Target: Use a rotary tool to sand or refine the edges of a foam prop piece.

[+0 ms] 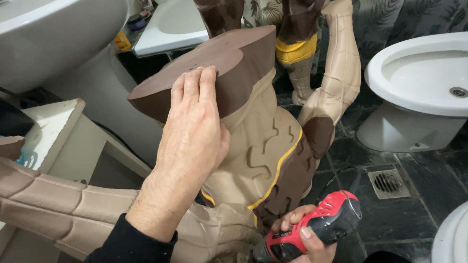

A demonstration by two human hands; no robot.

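- So the big tan-and-brown figure (pixel 260 149) is tipped over on the dark tiled bathroom floor (pixel 400 209), wedged between the white sink pedestal (pixel 52 36) on the left and the bidet (pixel 434 78) on the right. One of its arms (pixel 54 202) stretches off toward the left edge.
- Left hand (pixel 191 140) is laid flat on the brown flat-cut end (pixel 205 71), fingers together and pressed down over the edge. It's bracing, not gripping anything.
- Right hand (pixel 302 247) has its fingers clamped round the red cordless rotary tool (pixel 314 226), nose pointed into the seam low on the torso. The bit itself is hidden behind the figure, so I can't see exactly where it bites.
- Tips, imo: keep that left palm pushing the body down firmly so it doesn't rock when the tool bites, since it's a hollow-looking shell and will probably chatter.
- Go light and let the tool do the work, because the yellow trim line (pixel 280 171) sits just beside the working spot and would be easy to scar.
- Keep the left wrist well apart from the tool's path, and watch the floor drain (pixel 388 183) nearby for dust.
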